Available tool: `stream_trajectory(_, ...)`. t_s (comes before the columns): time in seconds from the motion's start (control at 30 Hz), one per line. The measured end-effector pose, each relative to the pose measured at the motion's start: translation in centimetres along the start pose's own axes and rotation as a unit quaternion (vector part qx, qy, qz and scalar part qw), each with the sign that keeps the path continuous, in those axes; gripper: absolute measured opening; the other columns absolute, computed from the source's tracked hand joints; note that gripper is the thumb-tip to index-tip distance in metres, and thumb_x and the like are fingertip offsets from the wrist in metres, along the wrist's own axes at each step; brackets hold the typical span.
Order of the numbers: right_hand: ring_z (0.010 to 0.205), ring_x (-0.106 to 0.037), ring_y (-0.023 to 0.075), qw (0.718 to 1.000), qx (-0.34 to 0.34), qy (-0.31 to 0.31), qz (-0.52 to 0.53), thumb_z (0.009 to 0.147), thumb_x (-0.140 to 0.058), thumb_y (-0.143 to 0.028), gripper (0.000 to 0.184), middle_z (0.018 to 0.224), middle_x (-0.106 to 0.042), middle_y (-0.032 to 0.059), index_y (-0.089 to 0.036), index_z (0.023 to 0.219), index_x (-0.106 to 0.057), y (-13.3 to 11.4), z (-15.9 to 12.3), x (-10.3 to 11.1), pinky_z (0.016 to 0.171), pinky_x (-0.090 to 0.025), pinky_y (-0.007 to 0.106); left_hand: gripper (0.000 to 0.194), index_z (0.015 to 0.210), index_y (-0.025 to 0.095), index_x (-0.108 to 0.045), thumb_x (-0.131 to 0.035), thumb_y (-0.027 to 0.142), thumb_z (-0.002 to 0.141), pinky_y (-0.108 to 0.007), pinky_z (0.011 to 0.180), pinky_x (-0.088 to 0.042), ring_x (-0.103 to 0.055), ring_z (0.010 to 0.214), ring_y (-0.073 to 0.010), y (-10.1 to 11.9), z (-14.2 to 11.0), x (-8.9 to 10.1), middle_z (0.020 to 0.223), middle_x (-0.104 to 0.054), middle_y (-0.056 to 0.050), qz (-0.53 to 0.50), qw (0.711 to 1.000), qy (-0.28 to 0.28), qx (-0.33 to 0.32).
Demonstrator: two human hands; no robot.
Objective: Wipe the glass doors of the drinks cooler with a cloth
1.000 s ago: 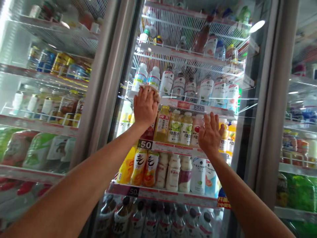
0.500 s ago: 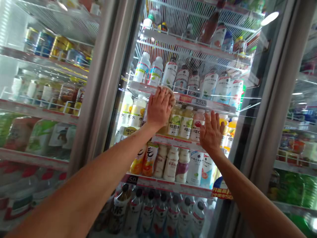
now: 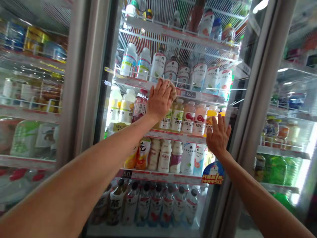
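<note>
Cloth (image 3: 173, 92) held in L hand (image 3: 159, 101) at fridge door (image 3: 95, 66), btld drinks (image 3: 189, 119) inside.

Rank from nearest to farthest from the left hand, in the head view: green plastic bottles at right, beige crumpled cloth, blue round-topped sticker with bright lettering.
1. Beige crumpled cloth, under the left hand.
2. Blue round-topped sticker, to the lower right.
3. Green plastic bottles, on the far right.

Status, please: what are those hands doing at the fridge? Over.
Left hand holding cloth, up at glass door. Right hand open, palm toward glass. No obstacle visible by cloth.
</note>
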State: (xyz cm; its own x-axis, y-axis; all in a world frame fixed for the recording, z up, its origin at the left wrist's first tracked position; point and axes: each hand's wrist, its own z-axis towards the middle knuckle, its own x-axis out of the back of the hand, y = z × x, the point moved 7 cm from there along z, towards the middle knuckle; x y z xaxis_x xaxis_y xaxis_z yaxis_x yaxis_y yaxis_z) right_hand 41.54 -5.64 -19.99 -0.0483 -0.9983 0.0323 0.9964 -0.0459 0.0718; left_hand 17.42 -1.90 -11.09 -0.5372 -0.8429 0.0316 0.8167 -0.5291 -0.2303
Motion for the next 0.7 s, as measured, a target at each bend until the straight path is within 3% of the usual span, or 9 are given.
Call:
stream_trajectory(0.1, 0.135, -0.024, 0.0258, 1.000, -0.008, 0.001, -0.002, 0.087, -0.035, -0.029, 0.055, 0.145, -0.031, 0.0116, -0.022, 0.140, -0.025, 1.6, -1.1, 0.3, 0.105, -0.021, 0.055, 0.046, 0.130, 0.017, -0.043, -0.037, 0.026, 0.086, -0.046, 0.113, -0.013, -0.017, 0.137, -0.0242, 3.7, 1.0, -1.9, 0.144, -0.031, -0.006, -0.022, 0.999, -0.014, -0.021)
stream_trajectory(0.2, 0.135, -0.025, 0.0265, 1.000, -0.026, 0.013, 0.002, 0.086, -0.035, -0.029, 0.055, 0.145, -0.030, 0.0130, -0.020, 0.140, -0.025, 2.8, -1.7, 1.0, 0.105, -0.022, 0.055, 0.043, 0.128, 0.016, -0.045, -0.032, 0.025, 0.088, -0.045, 0.112, -0.017, -0.020, 0.136, -0.0241, 10.7, -2.8, -4.3, 0.143, -0.033, -0.005, -0.043, 0.981, -0.077, -0.173)
stream_trajectory(0.3, 0.135, -0.026, 0.0274, 0.998, -0.057, 0.027, 0.003, 0.086, -0.034, -0.029, 0.054, 0.145, -0.030, 0.0133, -0.020, 0.139, -0.027, 4.4, -2.2, 2.3, 0.104, -0.023, 0.056, 0.042, 0.128, 0.017, -0.044, -0.025, 0.021, 0.091, -0.041, 0.112, -0.019, -0.023, 0.135, -0.0202, 15.9, -7.3, -5.6, 0.141, -0.037, -0.003, -0.059, 0.930, -0.129, -0.339)
stream_trajectory(0.37, 0.135, -0.026, 0.0270, 0.997, -0.071, 0.026, -0.001, 0.086, -0.033, -0.029, 0.053, 0.145, -0.030, 0.0128, -0.020, 0.138, -0.030, 5.4, -2.5, 3.2, 0.104, -0.023, 0.056, 0.042, 0.128, 0.018, -0.044, -0.024, 0.022, 0.091, -0.039, 0.112, -0.019, -0.025, 0.134, -0.0180, 17.1, -7.6, -5.9, 0.140, -0.040, -0.002, -0.070, 0.907, -0.140, -0.392)
stream_trajectory(0.4, 0.135, -0.025, 0.0266, 0.997, -0.075, 0.024, -0.004, 0.086, -0.033, -0.029, 0.052, 0.145, -0.030, 0.0126, -0.020, 0.137, -0.031, 5.9, -2.7, 3.6, 0.105, -0.022, 0.056, 0.042, 0.128, 0.017, -0.044, -0.025, 0.022, 0.091, -0.040, 0.112, -0.018, -0.025, 0.134, -0.0182, 16.9, -6.5, -6.1, 0.140, -0.040, -0.003, -0.071, 0.913, -0.134, -0.378)
stream_trajectory(0.5, 0.136, -0.024, 0.0256, 0.997, -0.073, 0.017, -0.013, 0.086, -0.032, -0.029, 0.052, 0.146, -0.029, 0.0118, -0.021, 0.138, -0.030, 6.7, -3.3, 4.3, 0.106, -0.022, 0.054, 0.042, 0.128, 0.015, -0.044, -0.029, 0.025, 0.091, -0.044, 0.111, -0.019, -0.023, 0.135, -0.0225, 15.0, -1.4, -6.3, 0.141, -0.036, -0.007, -0.058, 0.970, -0.084, -0.221)
stream_trajectory(0.57, 0.136, -0.024, 0.0251, 0.998, -0.066, 0.012, -0.020, 0.087, -0.032, -0.028, 0.053, 0.146, -0.030, 0.0113, -0.022, 0.139, -0.028, 6.8, -4.0, 4.5, 0.106, -0.022, 0.053, 0.041, 0.128, 0.014, -0.044, -0.029, 0.024, 0.091, -0.045, 0.111, -0.019, -0.022, 0.135, -0.0240, 15.1, -0.5, -6.6, 0.142, -0.035, -0.007, -0.059, 0.981, -0.060, -0.176)
stream_trajectory(0.63, 0.135, -0.025, 0.0243, 0.998, -0.058, -0.003, -0.027, 0.087, -0.032, -0.027, 0.053, 0.145, -0.031, 0.0114, -0.022, 0.139, -0.027, 6.5, -4.8, 4.3, 0.106, -0.022, 0.051, 0.040, 0.127, 0.016, -0.045, -0.029, 0.023, 0.091, -0.044, 0.111, -0.020, -0.023, 0.135, -0.0234, 17.2, -3.0, -7.0, 0.141, -0.038, -0.006, -0.072, 0.967, -0.059, -0.238)
stream_trajectory(0.7, 0.135, -0.026, 0.0233, 0.998, -0.050, -0.023, -0.030, 0.087, -0.032, -0.027, 0.052, 0.144, -0.033, 0.0115, -0.021, 0.139, -0.028, 6.0, -5.8, 3.9, 0.107, -0.023, 0.050, 0.039, 0.126, 0.016, -0.046, -0.031, 0.021, 0.090, -0.043, 0.110, -0.024, -0.026, 0.134, -0.0222, 19.8, -8.0, -7.2, 0.139, -0.041, -0.004, -0.083, 0.936, -0.070, -0.335)
